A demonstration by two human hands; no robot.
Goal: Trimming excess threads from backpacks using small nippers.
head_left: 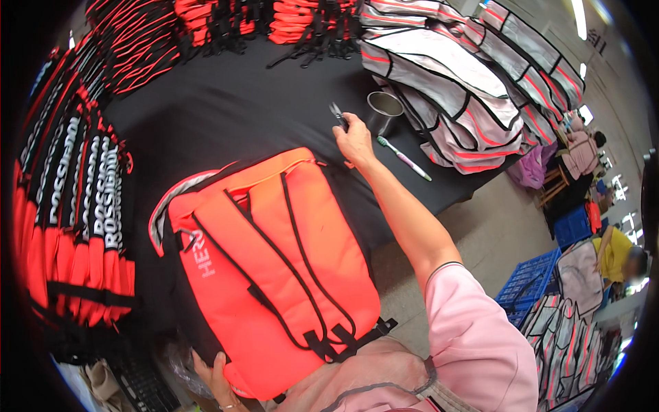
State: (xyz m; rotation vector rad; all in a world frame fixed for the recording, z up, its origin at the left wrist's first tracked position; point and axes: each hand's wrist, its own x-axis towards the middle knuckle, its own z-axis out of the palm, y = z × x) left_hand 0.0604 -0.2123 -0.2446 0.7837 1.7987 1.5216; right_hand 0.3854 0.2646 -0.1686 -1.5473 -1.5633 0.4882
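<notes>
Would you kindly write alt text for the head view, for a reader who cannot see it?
A bright orange fabric backpack lies straps-up on a black table; the left hand grips its bottom edge. The right hand holds small metal snips beside a steel cup and a toothbrush.

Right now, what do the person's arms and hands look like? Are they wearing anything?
The right arm is bare below a short pink sleeve edged with dark trim. The right hand has no glove. The left hand is bare too, with a thin ring.

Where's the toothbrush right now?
Head view, right of centre: the toothbrush lies on the black table, just right of the right hand and below the metal cup.
</notes>
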